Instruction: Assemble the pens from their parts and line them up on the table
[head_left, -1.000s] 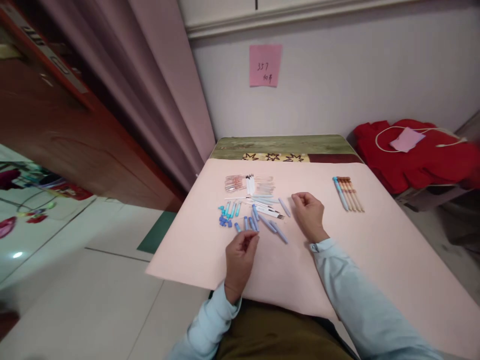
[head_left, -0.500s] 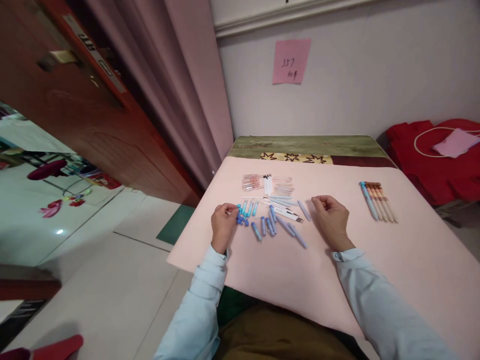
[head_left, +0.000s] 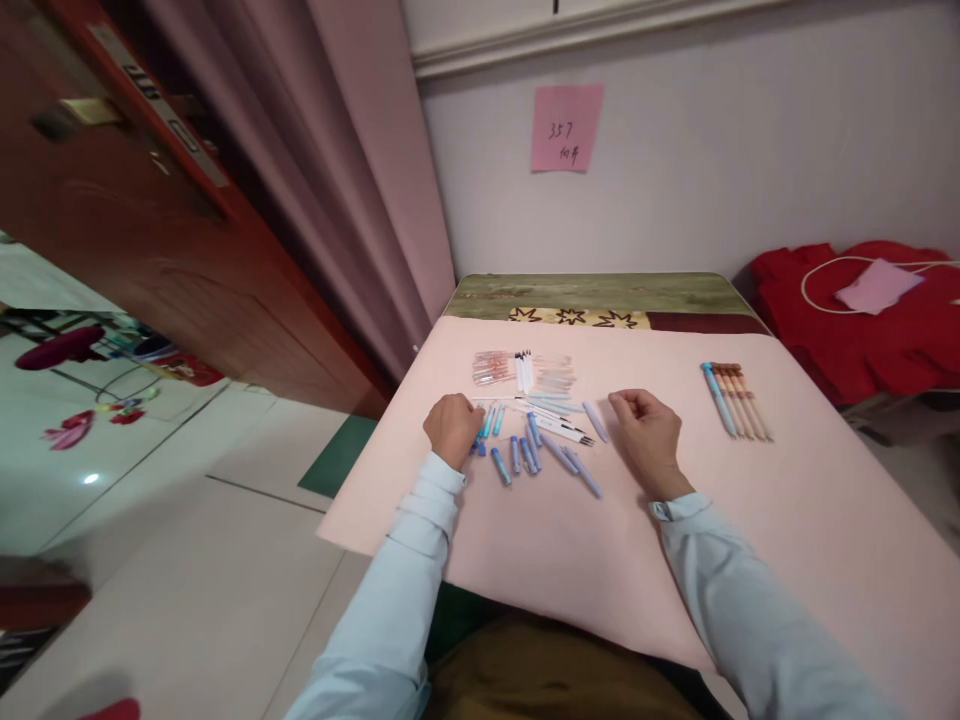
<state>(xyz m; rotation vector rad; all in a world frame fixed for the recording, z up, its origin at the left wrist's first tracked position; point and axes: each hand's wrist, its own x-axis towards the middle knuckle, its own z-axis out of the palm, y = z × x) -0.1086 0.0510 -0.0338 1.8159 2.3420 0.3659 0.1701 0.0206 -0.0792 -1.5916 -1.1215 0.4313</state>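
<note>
A left hand point(head_left: 452, 430) bends over turquoise tubes point(head_left: 499, 420) and blue caps point(head_left: 482, 450) left of centre, its fingertips hidden, their grip impossible to tell. Right of centre, the right hand point(head_left: 649, 440) curls beside a lilac pen barrel point(head_left: 595, 421), thumb and forefinger pressed together, nothing visible between. A light, straight-down pinch would likely spare neighbouring parts. The paper's point(head_left: 540, 560) left edge runs near; open room lies lower centre.

The pink note point(head_left: 567, 128) reads "357" point(head_left: 560, 131) above seemingly Chinese characters point(head_left: 570, 155).
</note>
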